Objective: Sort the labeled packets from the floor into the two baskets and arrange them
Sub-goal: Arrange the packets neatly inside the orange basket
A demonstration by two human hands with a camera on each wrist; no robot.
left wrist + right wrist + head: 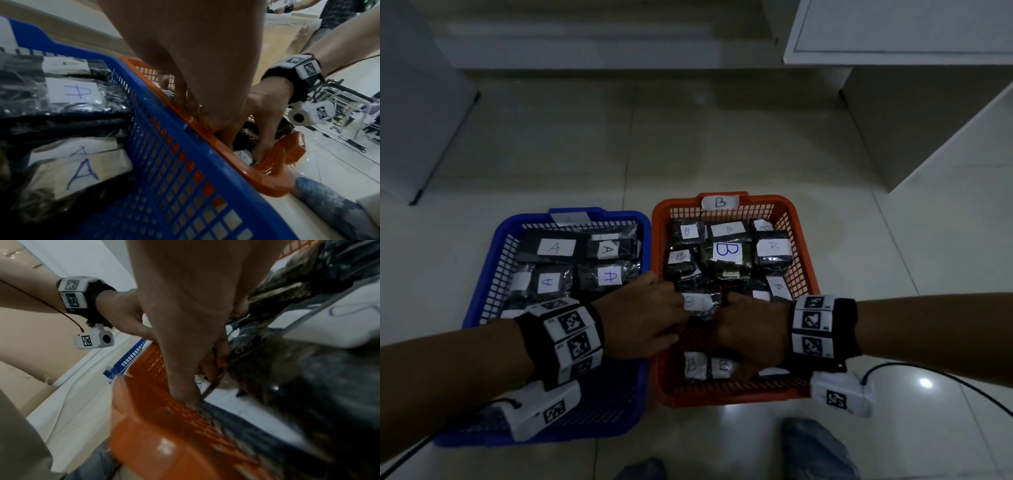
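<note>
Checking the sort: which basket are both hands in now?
The orange basket, tagged B; both hands reach among its B packets. The blue basket holds A packets.

I stand on a glossy pale tiled floor (688,154) under dim light. A white cabinet (893,31) stands far right, a white panel (417,102) far left, a pale wall base (585,51) between them.

The blue basket (493,274) and the orange basket (803,267) are shiny plastic with small holes. The packets (726,260) are crinkly, shiny plastic with white paper labels. The floor (688,154) is smooth, glossy tile.
</note>
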